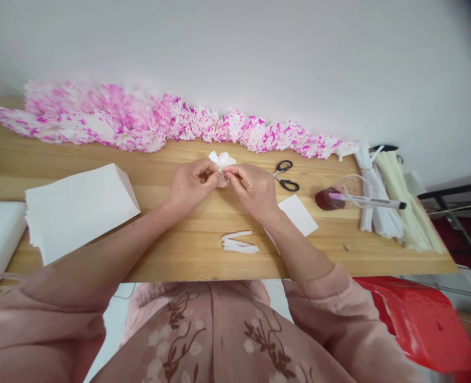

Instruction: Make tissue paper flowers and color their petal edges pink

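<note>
Over the middle of the table, my left hand (192,183) and my right hand (255,189) meet around a small crumpled piece of white paper (223,159). Both hands are closed, with thumb and forefinger pinching the paper from either side. Its upper part fans out above my fingertips, and a small bunched bit shows below them. Just right of my right hand lie black-handled scissors (287,175), their blades partly hidden behind the hand. A white paper square (300,214) sits partly under my right forearm. Several short white strips (240,243) lie nearer the front edge.
A long row of pink-and-white ruffled paper flowers (219,127) lines the wall. At left rests a stack of white paper sheets (79,205). Rightward are a cup of dark red liquid (327,198), a marker (374,201) and bundled white strips (379,207). A red plastic bag (427,324) is below.
</note>
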{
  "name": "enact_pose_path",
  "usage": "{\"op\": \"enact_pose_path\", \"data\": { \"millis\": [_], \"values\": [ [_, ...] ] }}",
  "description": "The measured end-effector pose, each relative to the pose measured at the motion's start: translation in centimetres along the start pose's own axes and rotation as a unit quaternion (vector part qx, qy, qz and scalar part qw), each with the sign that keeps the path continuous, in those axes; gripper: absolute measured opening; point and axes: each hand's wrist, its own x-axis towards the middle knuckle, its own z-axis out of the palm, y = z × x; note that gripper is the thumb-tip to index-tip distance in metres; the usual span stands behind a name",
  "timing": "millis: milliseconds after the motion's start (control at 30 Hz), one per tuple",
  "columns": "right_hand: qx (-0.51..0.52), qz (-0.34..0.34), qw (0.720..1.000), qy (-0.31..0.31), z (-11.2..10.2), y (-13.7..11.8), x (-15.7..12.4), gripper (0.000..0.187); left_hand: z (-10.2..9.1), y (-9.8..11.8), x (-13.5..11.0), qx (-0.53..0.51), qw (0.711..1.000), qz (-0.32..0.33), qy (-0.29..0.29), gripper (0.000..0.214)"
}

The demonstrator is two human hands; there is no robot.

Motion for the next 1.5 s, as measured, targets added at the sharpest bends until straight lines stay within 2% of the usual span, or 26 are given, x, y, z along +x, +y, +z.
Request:
{"op": "enact_pose_path", "data": {
  "millis": [333, 567, 967, 1167, 1367, 1500],
  "values": [
    [-0.006, -0.035, 0.999, 0.019, 0.1, 0.1, 0.0, 0.025, -0.1, 0.1, -0.1, 0.027, 0.999, 0.024, -0.016, 0.011],
    [-0.047, -0.035, 0.998, 0.016, 0.1, -0.1, 0.0, 0.024, -0.1, 0.3, -0.1, 0.018, 1.000, 0.003, -0.016, 0.011],
    [0.001, -0.010, 1.000, 0.005, 0.2, 0.2, 0.1, 0.024, 0.1, 0.1, 0.0, -0.082, 0.996, -0.022, -0.028, 0.011],
    [0.010, 0.002, 1.000, -0.006, 0.2, 0.2, 0.0, 0.023, -0.1, 0.4, 0.0, -0.052, 0.998, -0.024, -0.028, 0.010],
    [-0.002, 0.020, 1.000, -0.012, 0.1, 0.0, 0.1, 0.021, 0.4, -0.5, 0.0, -0.099, 0.994, -0.025, -0.040, 0.014],
    [0.003, 0.029, 1.000, -0.009, 0.1, -0.2, 0.1, 0.021, 0.4, -0.5, 0.0, -0.079, 0.996, -0.024, -0.034, 0.015]
  ]
}}
